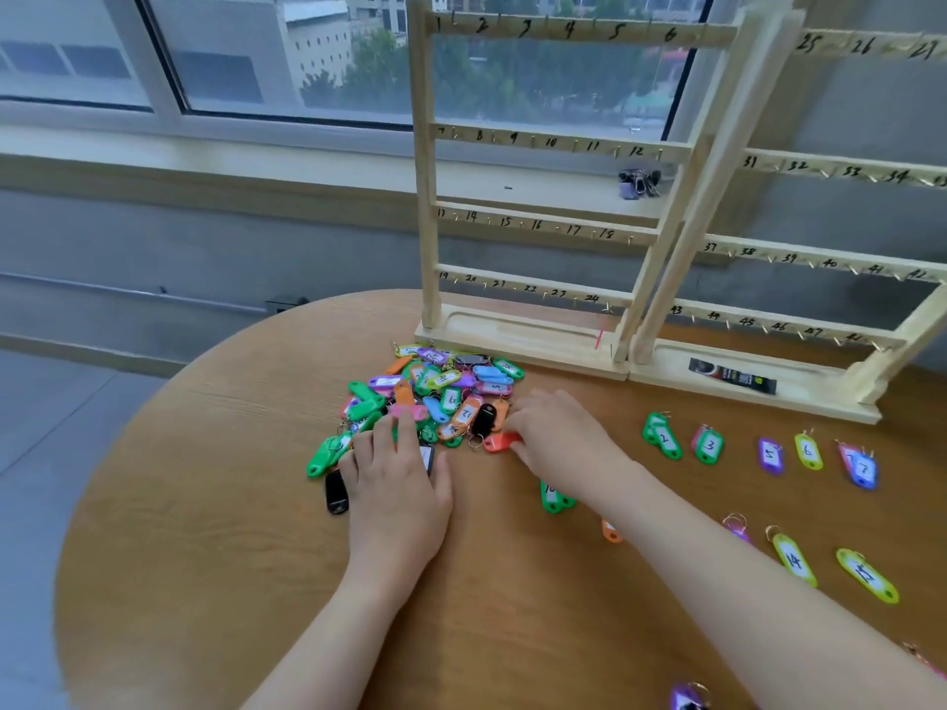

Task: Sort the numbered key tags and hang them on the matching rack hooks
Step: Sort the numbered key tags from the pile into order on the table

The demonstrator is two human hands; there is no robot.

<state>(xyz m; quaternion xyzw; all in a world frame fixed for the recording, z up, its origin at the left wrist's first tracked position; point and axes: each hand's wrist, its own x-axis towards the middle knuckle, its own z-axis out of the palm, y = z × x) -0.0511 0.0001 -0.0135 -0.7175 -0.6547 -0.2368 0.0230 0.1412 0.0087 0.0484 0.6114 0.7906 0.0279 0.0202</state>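
Head view: round wood counter (pixel 205 504) by a window (pixel 307 53). Tag pile (pixel 435 397) mid-counter before racks (pixel 538 146) at far edge. Left hand (pixel 397 484) flat, open; right hand (pixel 558 443) pinching orange tag (pixel 497 442).

Colourful key tags (pixel 440 397) heaped before wooden racks (pixel 538 197) (hooks seemingly bare); sorted tags (pixel 709 445) rowed rightward.

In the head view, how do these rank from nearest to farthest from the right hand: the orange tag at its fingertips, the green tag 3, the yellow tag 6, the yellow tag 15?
From the right hand:
1. Orange tag, at its fingertips, left.
2. Green tag 3, to its right.
3. Yellow tag 6, farther right in that row.
4. Yellow tag 15, far right, nearer the person.
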